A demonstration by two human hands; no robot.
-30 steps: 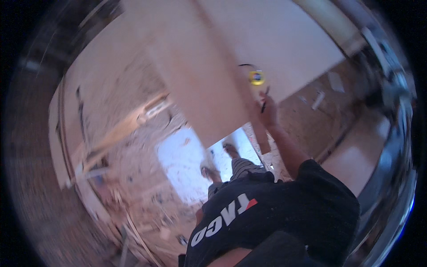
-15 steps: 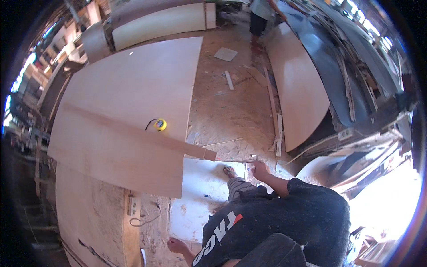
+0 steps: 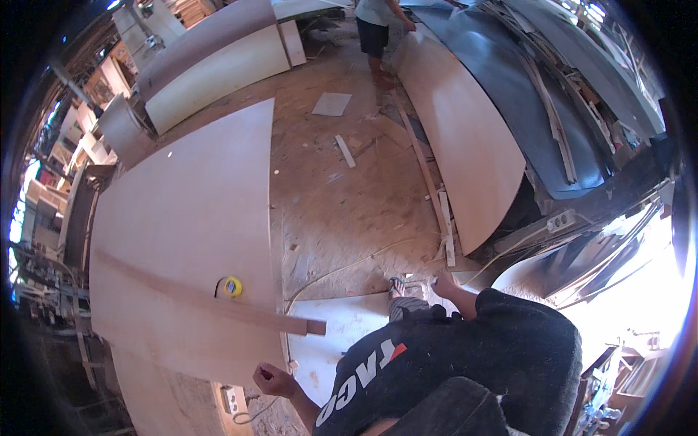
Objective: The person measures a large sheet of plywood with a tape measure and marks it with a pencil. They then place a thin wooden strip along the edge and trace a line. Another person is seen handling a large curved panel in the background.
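Observation:
My left hand (image 3: 275, 381) is in the air by the near edge of a large pale plywood sheet (image 3: 196, 196), its fingers curled in with nothing visible in them. My right hand (image 3: 446, 285) is out in front of my body, fingers closed; what they hold, if anything, is too small to tell. Across the sheet lies a long narrow wooden strip (image 3: 247, 315), its end sticking out past the right edge. A yellow tape measure (image 3: 232, 287) with a black strap rests on the sheet just beyond the strip.
A tall plywood panel (image 3: 465, 138) leans against dark sheets (image 3: 502, 80) at right, where another person (image 3: 374, 33) stands at its far end. Wood scraps (image 3: 345, 151) and a yellowish cable (image 3: 342, 263) lie on the dusty floor. A socket strip (image 3: 234, 400) sits at lower left.
The view has shifted, so the sheet, strip and tape measure appear lower and farther left. My left hand has come up slightly; my right hand now appears a little farther right and lower.

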